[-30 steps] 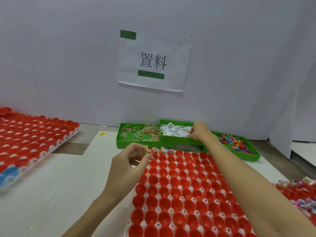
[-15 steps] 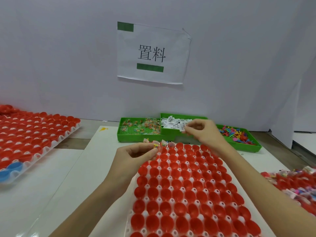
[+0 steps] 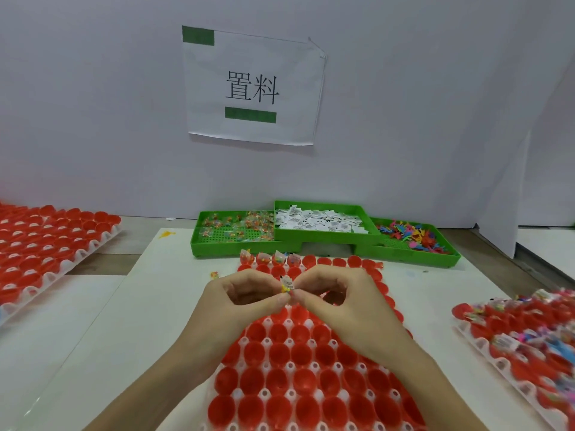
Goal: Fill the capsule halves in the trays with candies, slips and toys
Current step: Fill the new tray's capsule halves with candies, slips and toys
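Your left hand (image 3: 236, 301) and right hand (image 3: 339, 301) meet over the far part of the middle capsule tray (image 3: 298, 368), blocking its centre rows. Behind them, three green bins (image 3: 323, 241) stand side by side against the white wall (image 3: 93, 119), closing the far edge. A bare strip of tabletop (image 3: 109, 337) runs open on your left, between the middle tray and the left tray (image 3: 46, 244). On your right, a narrower strip separates you from a filled tray (image 3: 529, 337), which looks blurred there.
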Tool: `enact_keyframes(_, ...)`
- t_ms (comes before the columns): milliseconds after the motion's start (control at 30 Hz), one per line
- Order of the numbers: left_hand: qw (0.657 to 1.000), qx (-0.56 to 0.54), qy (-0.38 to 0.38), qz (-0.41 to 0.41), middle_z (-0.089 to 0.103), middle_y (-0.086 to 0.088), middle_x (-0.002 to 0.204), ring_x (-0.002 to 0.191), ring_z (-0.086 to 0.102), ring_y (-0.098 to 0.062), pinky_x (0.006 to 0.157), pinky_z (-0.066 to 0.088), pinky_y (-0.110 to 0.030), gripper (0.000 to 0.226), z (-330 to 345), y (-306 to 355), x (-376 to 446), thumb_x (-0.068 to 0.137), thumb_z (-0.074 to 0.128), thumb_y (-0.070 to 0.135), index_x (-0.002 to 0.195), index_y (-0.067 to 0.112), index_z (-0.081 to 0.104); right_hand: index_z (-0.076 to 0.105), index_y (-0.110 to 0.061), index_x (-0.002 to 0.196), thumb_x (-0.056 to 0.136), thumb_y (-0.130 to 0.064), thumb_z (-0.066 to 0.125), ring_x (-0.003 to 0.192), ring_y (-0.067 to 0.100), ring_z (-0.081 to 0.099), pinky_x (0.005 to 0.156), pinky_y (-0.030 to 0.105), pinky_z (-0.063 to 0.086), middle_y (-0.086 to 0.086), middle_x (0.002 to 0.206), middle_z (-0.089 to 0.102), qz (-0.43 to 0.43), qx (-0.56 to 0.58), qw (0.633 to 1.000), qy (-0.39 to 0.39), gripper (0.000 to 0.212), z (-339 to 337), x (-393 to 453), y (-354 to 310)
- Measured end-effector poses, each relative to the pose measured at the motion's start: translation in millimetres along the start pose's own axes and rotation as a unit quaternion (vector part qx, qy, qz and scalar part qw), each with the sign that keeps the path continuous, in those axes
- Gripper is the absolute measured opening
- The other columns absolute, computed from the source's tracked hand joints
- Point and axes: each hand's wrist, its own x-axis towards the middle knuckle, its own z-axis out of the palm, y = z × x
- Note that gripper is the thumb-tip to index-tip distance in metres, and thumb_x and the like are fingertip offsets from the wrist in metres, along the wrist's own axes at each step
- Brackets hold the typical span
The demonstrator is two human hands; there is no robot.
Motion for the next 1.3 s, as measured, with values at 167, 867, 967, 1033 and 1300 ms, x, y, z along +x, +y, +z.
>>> enact_keyframes(167, 1.000, 0.023, 0.005, -0.001, 0.078, -0.006, 0.089, 0.085, 0.077, -0.018, 0.075, 0.056, -0.014, 0.036, 3, -1, 0, 0.068, 0.090, 0.034, 0.102, 0.028, 0.081, 0.079, -0.030, 0.094, 0.097, -0.027, 0.068, 0.086, 0.006, 0.074, 0.079, 0.026, 0.058, -0.013, 0.086, 0.077, 0.025, -0.008, 0.999, 0.020, 0.012, -23, 6, 9)
enact_keyframes(867, 0.999, 0.018, 0.044, -0.009, 0.075, -0.005, 0.078, 0.066, 0.069, -0.015, 0.068, 0.054, -0.013, 0.028, -21, -1, 12, 0.066, 0.089, 0.031, 0.086, 0.014, 0.079, 0.076, 0.003, 0.103, 0.090, -0.012, 0.077, 0.108, 0.032, 0.068, 0.095, 0.042, 0.054, 0.020, 0.109, 0.075, 0.313, -0.471, 0.824, 0.031, 0.020, -184, 113, 203)
enact_keyframes(967, 0.999, 0.026, 0.037, -0.014, 0.074, -0.005, 0.077, 0.065, 0.069, -0.017, 0.070, 0.055, -0.018, 0.034, -18, 0, 10, 0.064, 0.089, 0.036, 0.087, 0.014, 0.078, 0.075, 0.004, 0.100, 0.090, -0.013, 0.077, 0.106, 0.032, 0.068, 0.093, 0.042, 0.054, 0.019, 0.107, 0.075, 0.320, -0.456, 0.829, 0.044, 0.019, -186, 113, 205)
enact_keyframes(1033, 0.999, 0.030, 0.036, -0.019, 0.074, -0.005, 0.078, 0.066, 0.069, -0.017, 0.076, 0.051, -0.023, 0.034, -17, -1, 10, 0.064, 0.089, 0.037, 0.088, 0.015, 0.078, 0.075, 0.002, 0.098, 0.090, -0.011, 0.075, 0.104, 0.033, 0.068, 0.091, 0.043, 0.055, 0.020, 0.105, 0.074, 0.319, -0.443, 0.835, 0.067, 0.016, -185, 110, 206)
enact_keyframes(1300, 0.997, 0.057, 0.037, -0.021, 0.077, -0.005, 0.083, 0.074, 0.073, -0.017, 0.075, 0.053, -0.021, 0.035, -14, -1, 7, 0.064, 0.089, 0.039, 0.091, 0.019, 0.079, 0.073, -0.003, 0.097, 0.090, -0.011, 0.076, 0.089, 0.031, 0.070, 0.084, 0.042, 0.056, 0.016, 0.090, 0.075, 0.204, -0.326, 0.894, 0.231, 0.011, -163, 98, 179)
